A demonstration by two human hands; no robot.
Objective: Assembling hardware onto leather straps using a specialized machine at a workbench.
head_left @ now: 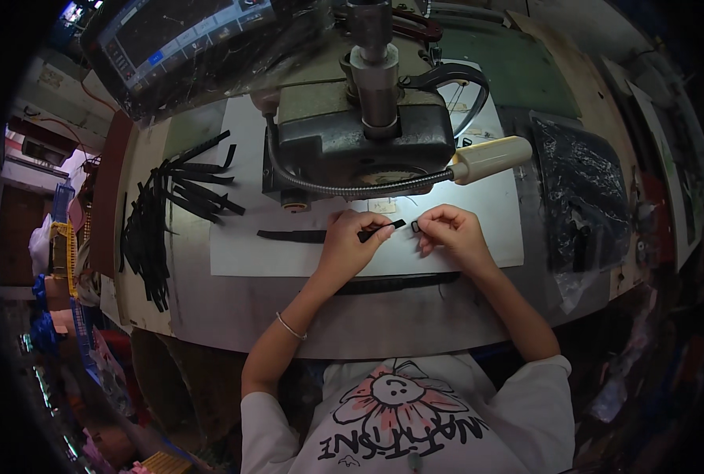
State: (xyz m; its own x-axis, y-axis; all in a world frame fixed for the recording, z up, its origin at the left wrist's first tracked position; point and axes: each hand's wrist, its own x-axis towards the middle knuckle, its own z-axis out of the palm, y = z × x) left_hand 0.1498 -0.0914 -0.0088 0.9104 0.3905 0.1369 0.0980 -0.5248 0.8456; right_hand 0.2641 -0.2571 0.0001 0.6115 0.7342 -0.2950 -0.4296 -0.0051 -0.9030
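Grey table (415, 320): 1 white sheet (277, 259), black strap pile (148, 233), plastic bag (582, 186).

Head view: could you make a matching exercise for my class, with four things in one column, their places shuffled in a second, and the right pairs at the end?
Things
1. Single black strap
2. Small black ring-like piece
3. Pile of black straps
4. Plastic bag

Places
A. Pinched in the right hand
B. On the right side of the worktable
C. Held in the left hand
D. On the left side of the worktable

Right pairs: 1-C, 2-A, 3-D, 4-B
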